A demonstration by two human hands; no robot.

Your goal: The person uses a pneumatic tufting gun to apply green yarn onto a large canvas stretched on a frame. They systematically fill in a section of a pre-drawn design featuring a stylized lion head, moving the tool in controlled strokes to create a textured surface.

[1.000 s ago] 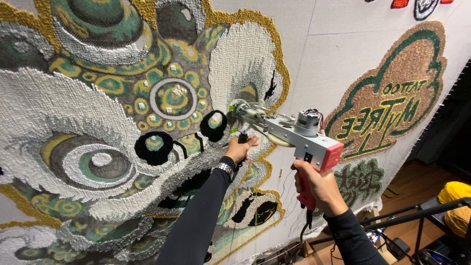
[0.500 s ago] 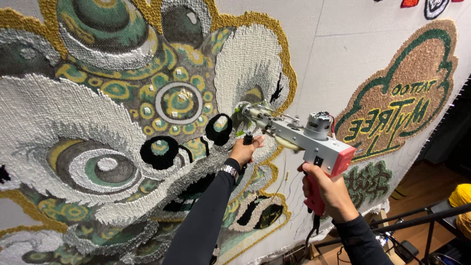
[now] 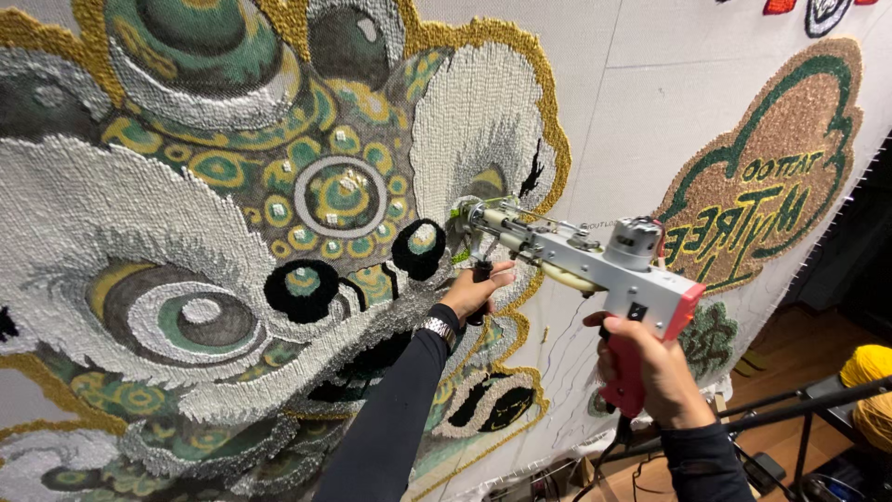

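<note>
Against the stretched white backing cloth [image 3: 641, 102], near the right edge of the big tufted lion-face rug [image 3: 242, 232], a tufting gun [image 3: 595, 265] points its needle end into the pile, just beside a cream looped patch with a gold border. Its body is pale grey metal with exposed rods, a round silver motor cap on top and a pink rear plate, and it tilts down toward the lower right. The right hand [image 3: 655, 372] is wrapped tight around the pink pistol grip below the rear of the gun, fingers curled shut on it. The left hand [image 3: 476, 293] sits under the front end, fingers closed round a short dark front handle, knuckles close to the cloth; a metal watch band shows at that wrist above a dark sleeve. The rug's surface is dense yarn in green, gold, grey and black, with round raised black-ringed dots. A smaller green and tan tufted emblem [image 3: 771, 186] hangs toward the cloth's right edge, well apart from both hands. Yellow yarn [image 3: 869, 390] sits at lower right.
</note>
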